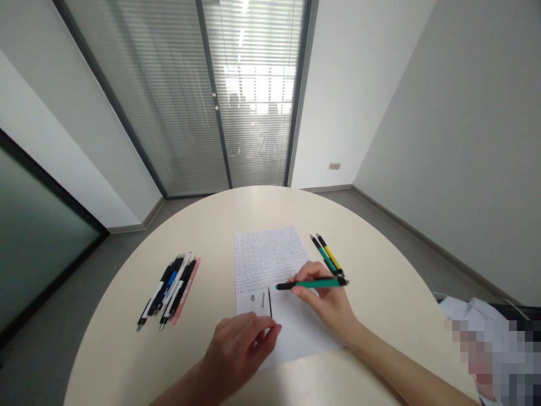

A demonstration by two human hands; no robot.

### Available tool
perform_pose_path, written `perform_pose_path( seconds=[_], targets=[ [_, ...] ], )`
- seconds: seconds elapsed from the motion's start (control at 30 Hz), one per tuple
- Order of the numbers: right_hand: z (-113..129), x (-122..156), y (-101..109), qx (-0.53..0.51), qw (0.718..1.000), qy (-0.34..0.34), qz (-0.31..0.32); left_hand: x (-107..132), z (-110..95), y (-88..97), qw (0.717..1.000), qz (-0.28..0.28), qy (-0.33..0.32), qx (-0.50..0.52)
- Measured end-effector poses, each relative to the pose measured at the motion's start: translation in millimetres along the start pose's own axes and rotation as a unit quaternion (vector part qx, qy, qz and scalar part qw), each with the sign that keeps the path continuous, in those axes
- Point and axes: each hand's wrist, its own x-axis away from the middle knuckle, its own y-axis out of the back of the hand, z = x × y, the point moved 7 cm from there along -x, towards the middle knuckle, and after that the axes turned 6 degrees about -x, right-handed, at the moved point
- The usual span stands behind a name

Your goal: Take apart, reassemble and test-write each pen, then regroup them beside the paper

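A green pen (311,284) with black ends lies crosswise in the right hand (327,299), pinched firmly between thumb and fingers over the lower right part of a sheet of paper (266,254). Its tip points left, and it is unclear whether it touches the page. The sheet lies near the middle of the visible part of the table (105,338), slightly askew. Close rows of small handwriting (268,256) fill its upper portion, though the words are too small to read. Below them, the writing stops and the paper is mostly bare, apart from a small round mark (252,297), a short grey stroke (262,299), and a thin dark line (269,301) that may be drawn on the page or lying on it. The left hand (239,352) rests at the lower edge of the sheet with its fingers loosely curled; nothing shows in it, but its blurred, turned-in fingers leave that uncertain. Just beyond the right hand, a green-and-black pen (323,254) and a yellow-and-black pen (330,254) lie side by side, angled and nearly touching at their lower ends. Well to the left of the paper is a tight bundle of black, white, and blue pens (167,290), with a salmon-pink pen (186,290) along its right side. Past the round table's far edge, a grey floor (422,237) runs to a glass door with slatted blinds (253,113).
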Motion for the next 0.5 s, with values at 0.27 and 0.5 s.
perform_pose_path(
  seconds=[0.27, 0.5],
  targets=[
    [15.6, 19.1, -33.3, 0.338, 0.856, 0.205, 0.332, 12.0, -3.4, -6.8, 0.998, 0.042, -0.042, -0.026],
    [-0.4, 29.1, -54.4, 0.488, 0.762, 0.235, 0.356, 10.2, -2.9, -10.1, 0.998, 0.046, -0.04, -0.035]
  ],
)
